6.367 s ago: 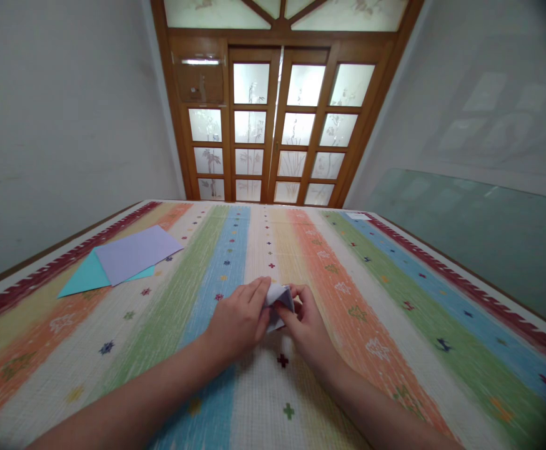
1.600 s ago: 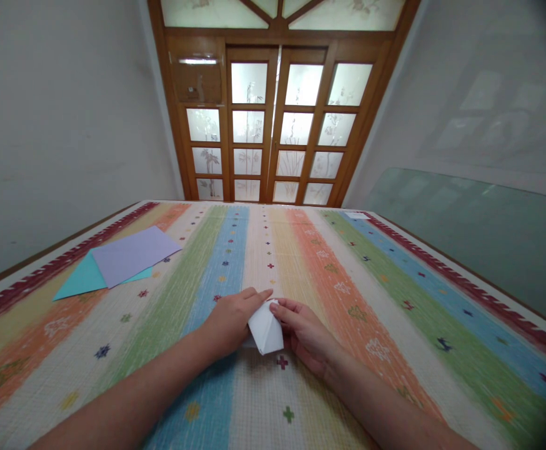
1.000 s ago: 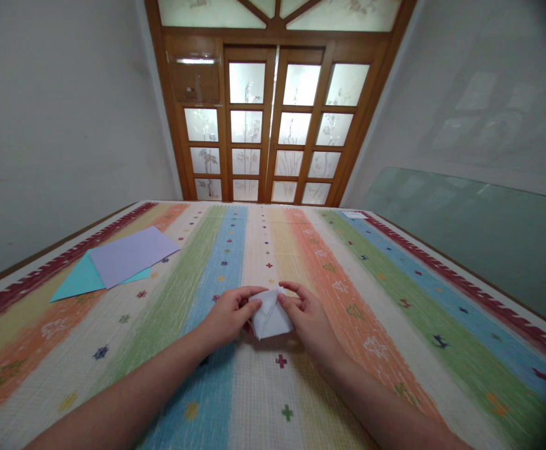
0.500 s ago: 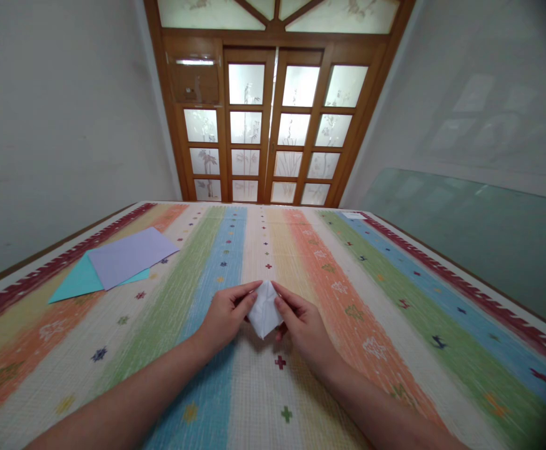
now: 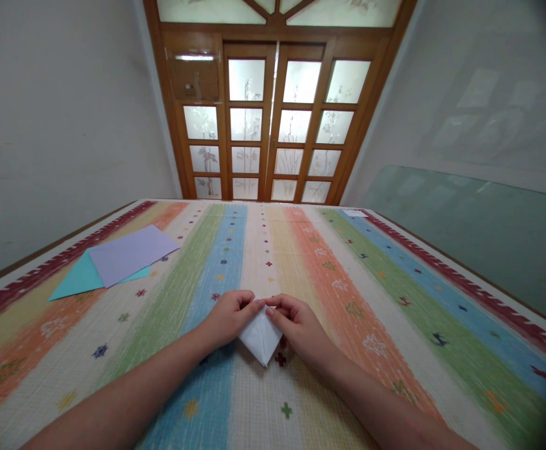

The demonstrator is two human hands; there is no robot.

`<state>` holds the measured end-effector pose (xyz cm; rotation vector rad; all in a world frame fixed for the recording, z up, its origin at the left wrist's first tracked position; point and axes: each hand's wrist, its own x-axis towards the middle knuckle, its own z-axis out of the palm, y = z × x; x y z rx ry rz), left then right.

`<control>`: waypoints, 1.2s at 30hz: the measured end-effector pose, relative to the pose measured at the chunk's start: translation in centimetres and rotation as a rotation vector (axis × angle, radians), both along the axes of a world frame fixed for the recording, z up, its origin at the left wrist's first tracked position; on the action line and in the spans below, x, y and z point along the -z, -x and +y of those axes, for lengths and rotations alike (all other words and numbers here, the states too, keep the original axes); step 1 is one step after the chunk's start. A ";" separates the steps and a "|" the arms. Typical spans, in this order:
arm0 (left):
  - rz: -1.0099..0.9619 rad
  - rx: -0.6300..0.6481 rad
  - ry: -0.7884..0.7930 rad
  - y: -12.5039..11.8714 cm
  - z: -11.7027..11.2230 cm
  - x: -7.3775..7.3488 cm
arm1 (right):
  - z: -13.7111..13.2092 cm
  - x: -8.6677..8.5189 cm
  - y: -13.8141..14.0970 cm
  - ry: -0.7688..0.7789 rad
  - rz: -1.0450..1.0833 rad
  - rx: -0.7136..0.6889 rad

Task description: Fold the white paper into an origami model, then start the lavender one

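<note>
A small piece of white folded paper (image 5: 262, 337), diamond-shaped with a crease down its middle, is held between both hands over the table's centre. My left hand (image 5: 235, 315) pinches its upper left edge, thumb on top near the far corner. From the other side my right hand (image 5: 294, 322) grips the upper right edge, its thumb and index finger close to the left thumb. The paper's lower point faces me. Fingers cover most of its far corner, and those underneath are hidden.
On the left of the striped tablecloth (image 5: 160, 325), a lilac paper sheet (image 5: 132, 253) overlaps a turquoise sheet (image 5: 79, 278). A white slip (image 5: 355, 213) lies at the far right edge. Beyond the table stand wooden doors (image 5: 273, 125) with glass panes; a greenish panel (image 5: 465, 231) leans at right.
Both hands have closed in toward the paper's far corner, thumbs nearer each other. The paper has come slightly toward me, and more of its lower part shows.
</note>
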<state>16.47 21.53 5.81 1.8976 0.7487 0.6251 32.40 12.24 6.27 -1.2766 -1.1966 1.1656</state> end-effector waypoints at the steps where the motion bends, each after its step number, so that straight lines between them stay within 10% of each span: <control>1: 0.018 0.012 0.005 0.0 0.0 0.1 | 0.0 0.1 0.0 0.012 0.008 -0.008; 14: 0.013 0.051 0.055 -0.2 0.0 0.3 | 0.3 1.0 0.3 0.061 0.099 -0.029; 24: -0.139 -0.051 0.410 0.2 0.8 0.3 | 0.1 0.1 0.0 0.063 0.301 -0.056; 36: -0.123 -0.134 0.565 0.1 0.7 0.1 | 0.3 0.7 0.0 -0.049 0.109 -0.020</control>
